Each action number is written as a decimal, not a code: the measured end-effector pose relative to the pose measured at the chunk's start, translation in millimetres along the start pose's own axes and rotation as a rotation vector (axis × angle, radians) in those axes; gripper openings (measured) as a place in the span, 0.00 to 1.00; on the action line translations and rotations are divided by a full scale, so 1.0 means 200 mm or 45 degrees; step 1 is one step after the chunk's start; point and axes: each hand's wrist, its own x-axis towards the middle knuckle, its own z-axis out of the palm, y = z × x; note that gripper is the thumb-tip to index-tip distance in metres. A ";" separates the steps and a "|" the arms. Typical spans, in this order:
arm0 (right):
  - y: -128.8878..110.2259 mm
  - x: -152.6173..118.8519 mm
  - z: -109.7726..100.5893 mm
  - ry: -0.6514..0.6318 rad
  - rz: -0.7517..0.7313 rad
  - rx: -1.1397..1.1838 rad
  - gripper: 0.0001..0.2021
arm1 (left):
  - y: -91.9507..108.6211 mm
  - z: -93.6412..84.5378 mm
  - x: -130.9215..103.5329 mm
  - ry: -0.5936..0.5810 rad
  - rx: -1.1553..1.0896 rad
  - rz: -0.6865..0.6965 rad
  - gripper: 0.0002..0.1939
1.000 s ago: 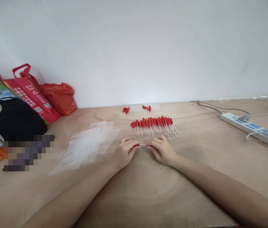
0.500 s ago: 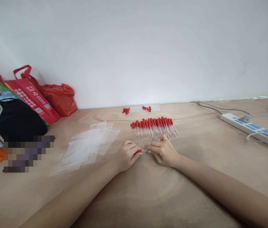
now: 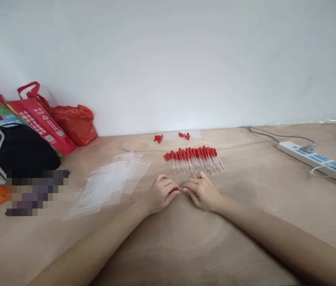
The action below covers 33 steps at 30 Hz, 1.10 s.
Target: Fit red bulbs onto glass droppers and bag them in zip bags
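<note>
Near the middle of the table my left hand [image 3: 162, 194] is closed on a red rubber dropper bulb [image 3: 175, 190], of which only a little shows at the fingertips. Facing it, my right hand [image 3: 201, 192] pinches a thin clear dropper tube [image 3: 181, 189]. The tube bridges the small gap between the two hands, its end at the bulb; whether it sits inside is hidden. Just beyond my hands lies a row of red-topped droppers [image 3: 193, 158], bulbs pointing away from me. Further back are loose red bulbs [image 3: 158, 138] and several more [image 3: 185, 136] by a clear bag [image 3: 196, 135].
Overlapping clear zip bags [image 3: 105, 184] lie left of my hands. A black drawstring bag [image 3: 27, 153], a red shopping bag [image 3: 44, 123] and a red plastic bag [image 3: 75, 123] stand at the far left. A white power strip [image 3: 313, 159] with cables lies on the right.
My right hand has shifted slightly left towards my left hand, so less of the tube shows between them. The row of droppers and the bags stay put.
</note>
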 end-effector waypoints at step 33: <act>0.05 -0.05 -0.04 0.062 0.221 -0.023 0.07 | -0.54 0.04 0.48 0.251 -0.538 -1.324 0.13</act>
